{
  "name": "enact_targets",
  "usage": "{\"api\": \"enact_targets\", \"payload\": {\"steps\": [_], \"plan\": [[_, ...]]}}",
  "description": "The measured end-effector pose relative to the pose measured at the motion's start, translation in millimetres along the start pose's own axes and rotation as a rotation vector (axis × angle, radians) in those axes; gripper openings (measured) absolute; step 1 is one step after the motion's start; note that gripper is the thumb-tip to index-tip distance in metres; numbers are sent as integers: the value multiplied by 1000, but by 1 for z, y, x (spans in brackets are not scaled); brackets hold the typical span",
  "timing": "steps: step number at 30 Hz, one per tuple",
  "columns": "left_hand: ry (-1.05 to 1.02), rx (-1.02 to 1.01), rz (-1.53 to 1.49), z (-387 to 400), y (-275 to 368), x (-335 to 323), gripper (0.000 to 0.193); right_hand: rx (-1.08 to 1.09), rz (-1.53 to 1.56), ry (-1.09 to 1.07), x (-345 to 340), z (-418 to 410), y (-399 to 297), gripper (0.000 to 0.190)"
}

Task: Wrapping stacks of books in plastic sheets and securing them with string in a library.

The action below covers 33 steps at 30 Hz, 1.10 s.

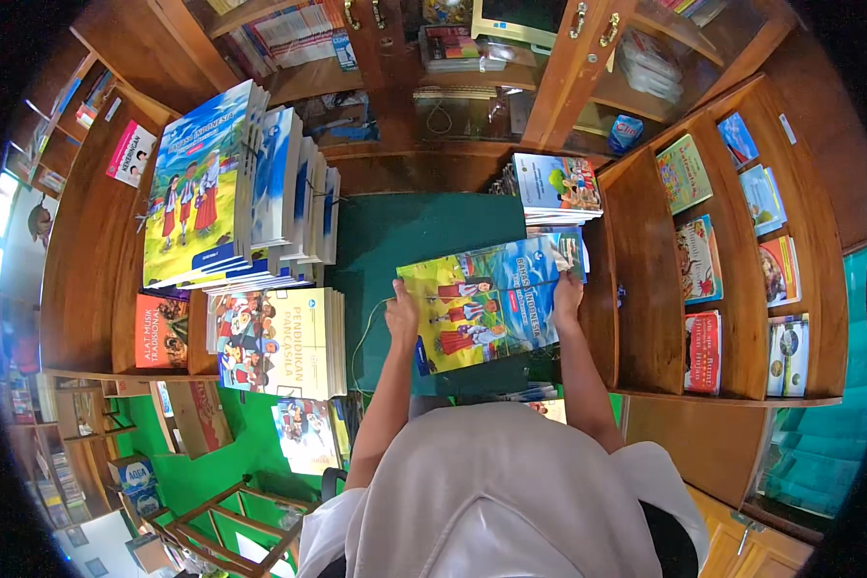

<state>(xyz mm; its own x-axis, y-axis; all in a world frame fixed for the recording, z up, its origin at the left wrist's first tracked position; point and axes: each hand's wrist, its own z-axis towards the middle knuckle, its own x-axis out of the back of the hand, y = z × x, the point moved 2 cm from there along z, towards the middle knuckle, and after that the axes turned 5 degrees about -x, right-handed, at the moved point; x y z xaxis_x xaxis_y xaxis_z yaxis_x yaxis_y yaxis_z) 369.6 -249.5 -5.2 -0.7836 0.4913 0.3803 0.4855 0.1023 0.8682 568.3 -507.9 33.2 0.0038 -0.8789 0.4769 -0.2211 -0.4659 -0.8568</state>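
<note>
My left hand (402, 312) grips the left end of a textbook bundle (493, 300) with an illustrated cover of pupils. My right hand (568, 295) holds its right end. A thin cord runs across the cover, and the bundle lies sideways and slightly tilted over the green tabletop (404, 224). How many books it has, I cannot tell. A loose pale string (360, 347) curves over the table beside my left hand. Left of it stand tall piles of similar textbooks (195, 188), with a pile of yellow-covered textbooks (282, 343) nearer me.
Another book pile (558, 184) stands at the table's back right, with more books partly under the held bundle. Wooden display shelves (636, 289) flank the table on the right, others on the left. A glass-fronted wooden cabinet (549, 108) rises behind. More books (307, 437) lie at lower left.
</note>
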Motion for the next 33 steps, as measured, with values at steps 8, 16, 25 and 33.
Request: {"api": "enact_targets", "payload": {"steps": [8,16,25,33], "plan": [[49,-134,-330,-21,19,-1,59,-4,171,17,4,5,11,29],[727,-709,-14,-35,90,6,40,-25,665,-450,1,-2,-19,21],[-134,-1072,-656,-16,129,34,31,-20,1282,-1036,-19,8,-83,12],[34,-775,-250,-85,19,42,33,-159,1100,-876,-20,-12,-56,21]]}}
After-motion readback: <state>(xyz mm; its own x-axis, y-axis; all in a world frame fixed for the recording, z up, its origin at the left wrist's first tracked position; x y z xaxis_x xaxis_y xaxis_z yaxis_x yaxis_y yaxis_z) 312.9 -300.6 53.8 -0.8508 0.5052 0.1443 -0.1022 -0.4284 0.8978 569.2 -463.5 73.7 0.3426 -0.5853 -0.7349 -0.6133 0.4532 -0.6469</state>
